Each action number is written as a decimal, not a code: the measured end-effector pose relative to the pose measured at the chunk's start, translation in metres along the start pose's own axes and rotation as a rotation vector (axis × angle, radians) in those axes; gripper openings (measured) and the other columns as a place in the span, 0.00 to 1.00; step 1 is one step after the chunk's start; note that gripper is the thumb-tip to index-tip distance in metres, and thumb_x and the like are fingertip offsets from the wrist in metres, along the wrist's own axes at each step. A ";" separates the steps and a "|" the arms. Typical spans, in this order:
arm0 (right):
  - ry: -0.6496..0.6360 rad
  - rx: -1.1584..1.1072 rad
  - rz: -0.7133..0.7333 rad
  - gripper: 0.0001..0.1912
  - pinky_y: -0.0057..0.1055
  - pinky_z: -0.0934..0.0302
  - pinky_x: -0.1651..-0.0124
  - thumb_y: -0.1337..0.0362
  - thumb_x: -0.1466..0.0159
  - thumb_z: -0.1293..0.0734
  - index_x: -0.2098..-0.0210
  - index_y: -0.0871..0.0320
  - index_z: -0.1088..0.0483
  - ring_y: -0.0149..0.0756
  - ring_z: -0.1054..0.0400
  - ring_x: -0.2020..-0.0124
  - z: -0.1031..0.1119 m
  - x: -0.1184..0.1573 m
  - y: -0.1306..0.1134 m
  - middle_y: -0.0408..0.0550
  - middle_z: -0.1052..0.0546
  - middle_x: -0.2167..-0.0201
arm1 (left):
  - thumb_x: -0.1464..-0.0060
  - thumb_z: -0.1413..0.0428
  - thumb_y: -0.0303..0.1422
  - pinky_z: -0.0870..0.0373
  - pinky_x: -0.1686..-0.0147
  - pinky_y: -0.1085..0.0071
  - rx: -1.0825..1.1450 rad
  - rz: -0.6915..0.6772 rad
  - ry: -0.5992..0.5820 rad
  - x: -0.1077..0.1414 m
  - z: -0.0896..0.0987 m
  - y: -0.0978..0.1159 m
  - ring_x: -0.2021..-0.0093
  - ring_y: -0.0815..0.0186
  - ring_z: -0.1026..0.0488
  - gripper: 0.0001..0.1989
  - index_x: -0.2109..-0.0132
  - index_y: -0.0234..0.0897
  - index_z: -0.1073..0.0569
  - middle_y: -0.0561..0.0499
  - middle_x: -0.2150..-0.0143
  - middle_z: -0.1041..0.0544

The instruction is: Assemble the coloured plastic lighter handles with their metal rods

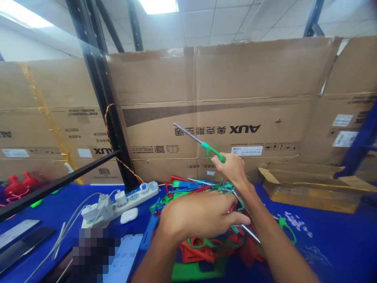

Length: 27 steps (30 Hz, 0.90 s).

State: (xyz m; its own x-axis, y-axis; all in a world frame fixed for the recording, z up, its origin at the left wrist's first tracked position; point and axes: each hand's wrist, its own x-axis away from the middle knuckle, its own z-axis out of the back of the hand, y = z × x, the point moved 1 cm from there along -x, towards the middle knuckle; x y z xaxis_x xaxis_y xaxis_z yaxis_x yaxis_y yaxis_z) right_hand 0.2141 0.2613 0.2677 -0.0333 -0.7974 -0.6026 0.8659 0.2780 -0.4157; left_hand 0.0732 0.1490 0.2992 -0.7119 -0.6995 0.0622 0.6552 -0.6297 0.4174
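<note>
My right hand (231, 167) is raised above the pile, its fingers wrapped round the green handle of a lighter-like tool (210, 150) whose thin metal tube points up and left. Below it, my left hand (203, 214) reaches over the heap of red, green and blue plastic parts (196, 249), thumb and fingers bent inward. Something red and a metal rod (250, 233) show near its fingertips; what it holds, if anything, is partly hidden. Blue flat pieces (151, 228) lie left of that hand.
A white power strip (132, 200) with plugs and cables, a white earphone case (129, 215) and phones (126, 253) lie at the left. An open cardboard box (312, 196) stands at the right, near small clear bits (294, 223). Tall cardboard (220, 86) forms the back.
</note>
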 end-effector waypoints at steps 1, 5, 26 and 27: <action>0.004 -0.001 0.006 0.21 0.32 0.58 0.71 0.50 0.35 0.40 0.76 0.55 0.27 0.41 0.32 0.72 0.000 0.000 -0.001 0.50 0.22 0.77 | 0.35 0.53 0.54 0.39 0.75 0.67 0.001 -0.009 -0.002 0.000 0.000 0.000 0.72 0.61 0.28 0.24 0.61 0.39 0.26 0.47 0.68 0.22; 0.030 -0.010 0.012 0.22 0.32 0.59 0.70 0.49 0.33 0.41 0.75 0.55 0.28 0.41 0.32 0.72 0.003 0.001 -0.003 0.50 0.23 0.77 | 0.35 0.52 0.53 0.39 0.75 0.68 0.022 -0.007 0.002 -0.001 -0.001 -0.001 0.72 0.62 0.28 0.23 0.61 0.39 0.26 0.48 0.68 0.22; 0.041 0.345 -0.131 0.26 0.39 0.48 0.65 0.50 0.31 0.33 0.81 0.58 0.29 0.29 0.40 0.76 0.172 -0.011 0.180 0.51 0.28 0.76 | 0.37 0.48 0.53 0.31 0.61 0.68 0.171 -0.003 0.175 0.039 0.022 -0.005 0.62 0.59 0.22 0.20 0.53 0.44 0.22 0.51 0.64 0.19; 0.019 0.349 -0.176 0.28 0.37 0.46 0.67 0.51 0.30 0.34 0.83 0.58 0.30 0.28 0.40 0.78 0.177 -0.009 0.197 0.49 0.30 0.80 | 0.37 0.47 0.53 0.31 0.61 0.68 0.169 0.010 0.172 0.040 0.023 -0.006 0.62 0.58 0.22 0.20 0.53 0.45 0.21 0.51 0.64 0.18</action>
State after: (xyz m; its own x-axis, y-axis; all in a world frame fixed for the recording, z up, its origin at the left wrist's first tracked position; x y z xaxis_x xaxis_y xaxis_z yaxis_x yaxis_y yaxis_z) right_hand 0.4729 0.2288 0.3120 -0.2031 -0.8056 -0.5565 0.9637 -0.0638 -0.2593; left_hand 0.0346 0.1325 0.3199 -0.6427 -0.7616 -0.0828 0.5999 -0.5676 0.5638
